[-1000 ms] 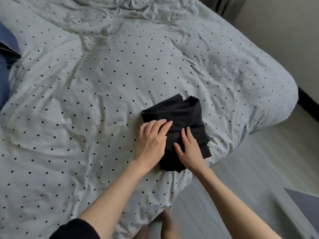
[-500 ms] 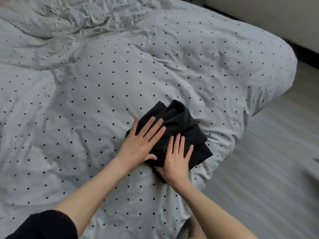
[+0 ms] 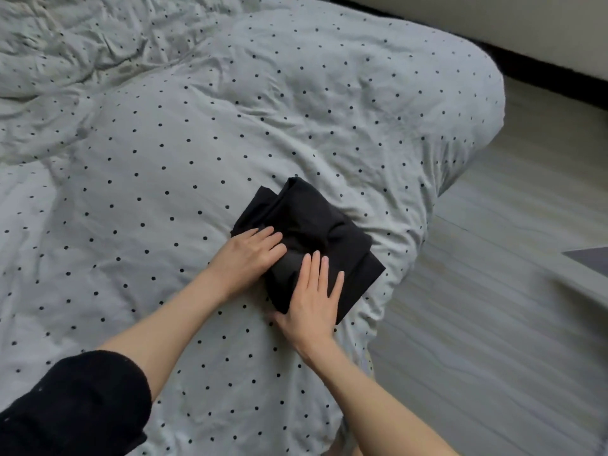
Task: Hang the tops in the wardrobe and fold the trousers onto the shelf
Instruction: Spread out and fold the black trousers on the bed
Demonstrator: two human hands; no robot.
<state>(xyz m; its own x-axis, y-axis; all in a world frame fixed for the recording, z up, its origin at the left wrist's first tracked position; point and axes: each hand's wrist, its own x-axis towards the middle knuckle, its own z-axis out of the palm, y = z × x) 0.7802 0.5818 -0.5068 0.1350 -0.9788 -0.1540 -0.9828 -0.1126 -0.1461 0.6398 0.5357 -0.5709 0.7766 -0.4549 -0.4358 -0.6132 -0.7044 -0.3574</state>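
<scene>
Now, big bed with a dotty white cover, filling most of the view. Grey floor off at 3 o'clock. Black trousers, folded small, lying on the cover near the bed's edge, a bit toward 4 o'clock from the middle. Left hand flat, fingers straight, pressing their 9 o'clock side. Right hand flat too, fingers spread, pressing their 6 o'clock side.

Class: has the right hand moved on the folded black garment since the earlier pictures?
Yes. The right hand slid toward the folded black garment's near edge, its thumb now on the dotted duvet.
</scene>
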